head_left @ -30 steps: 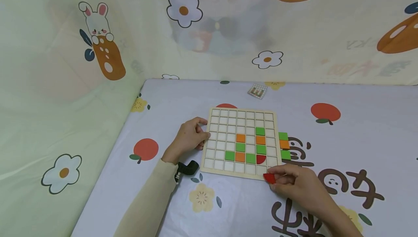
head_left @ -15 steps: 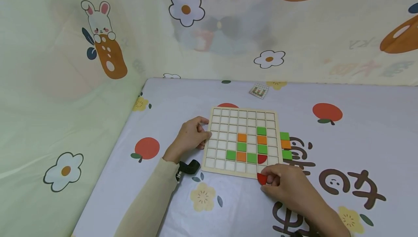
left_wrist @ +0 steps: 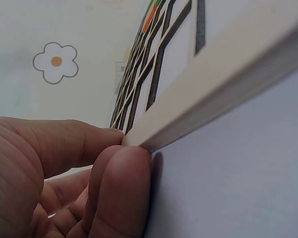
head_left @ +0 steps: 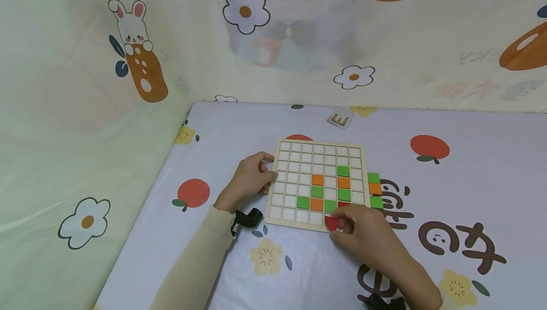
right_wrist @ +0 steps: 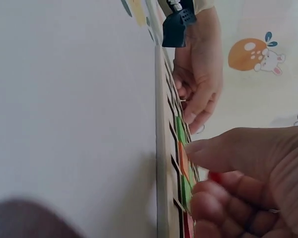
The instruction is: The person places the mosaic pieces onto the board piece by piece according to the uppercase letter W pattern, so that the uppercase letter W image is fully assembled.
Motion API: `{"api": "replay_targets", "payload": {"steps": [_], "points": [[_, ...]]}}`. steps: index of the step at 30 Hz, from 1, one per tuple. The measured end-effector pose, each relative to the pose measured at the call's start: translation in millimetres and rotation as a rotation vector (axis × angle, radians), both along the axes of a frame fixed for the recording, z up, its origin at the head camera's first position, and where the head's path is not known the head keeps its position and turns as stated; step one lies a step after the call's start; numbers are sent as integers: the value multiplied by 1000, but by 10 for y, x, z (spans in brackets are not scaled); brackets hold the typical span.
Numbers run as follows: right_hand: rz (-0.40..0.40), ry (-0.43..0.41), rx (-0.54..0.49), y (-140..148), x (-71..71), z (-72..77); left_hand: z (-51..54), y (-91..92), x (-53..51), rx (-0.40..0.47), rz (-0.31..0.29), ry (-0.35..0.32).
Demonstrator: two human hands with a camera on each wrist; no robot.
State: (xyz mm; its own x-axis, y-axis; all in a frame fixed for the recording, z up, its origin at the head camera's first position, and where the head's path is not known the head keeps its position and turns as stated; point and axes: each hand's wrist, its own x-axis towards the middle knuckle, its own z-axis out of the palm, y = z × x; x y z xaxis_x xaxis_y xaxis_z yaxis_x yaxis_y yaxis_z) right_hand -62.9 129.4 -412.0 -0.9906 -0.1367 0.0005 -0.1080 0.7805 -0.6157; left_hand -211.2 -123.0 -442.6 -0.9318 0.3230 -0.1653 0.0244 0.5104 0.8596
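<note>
A wooden grid board (head_left: 282, 177) with white cells lies on the cloth. Green and orange square tiles (head_left: 316, 192) fill some cells, and one red tile (head_left: 343, 204) is partly covered by the right hand. My left hand (head_left: 249, 177) grips the board's left edge; in the left wrist view thumb and finger (left_wrist: 126, 183) meet at the rim (left_wrist: 188, 104). With thumb and fingertips, my right hand (head_left: 363, 229) pinches a red quarter-circle tile (head_left: 331, 223) over the near row. The right wrist view shows only a sliver of red between the fingers.
Several green and orange tiles (head_left: 374, 188) lie along the board's right side. Behind the board is a small pattern card (head_left: 340, 118). Printed fabric walls (head_left: 299, 82) rise at the back and left. A black device (head_left: 248, 218) is strapped to the left wrist.
My right hand has carried the red quarter-circle tile leftward from the board's near right corner to over its near row. The left hand has stayed at the board's edge.
</note>
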Motion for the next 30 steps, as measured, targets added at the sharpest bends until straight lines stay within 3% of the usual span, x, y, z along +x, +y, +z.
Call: {"api": "replay_targets", "payload": {"steps": [4,8,22,30], "points": [[21,87,-82,-125,-127,-52,-2,-3,-5,-4,4,-6],[41,108,-129,-249,-256,-86,-6,-7,-6,-4,4,-8],[112,104,23,-503,-515,-50,10,-14,-12,11,-1,-17],[124,95,22,-576,-568,-53,-2,-8,-25,23,-6,-36]]}}
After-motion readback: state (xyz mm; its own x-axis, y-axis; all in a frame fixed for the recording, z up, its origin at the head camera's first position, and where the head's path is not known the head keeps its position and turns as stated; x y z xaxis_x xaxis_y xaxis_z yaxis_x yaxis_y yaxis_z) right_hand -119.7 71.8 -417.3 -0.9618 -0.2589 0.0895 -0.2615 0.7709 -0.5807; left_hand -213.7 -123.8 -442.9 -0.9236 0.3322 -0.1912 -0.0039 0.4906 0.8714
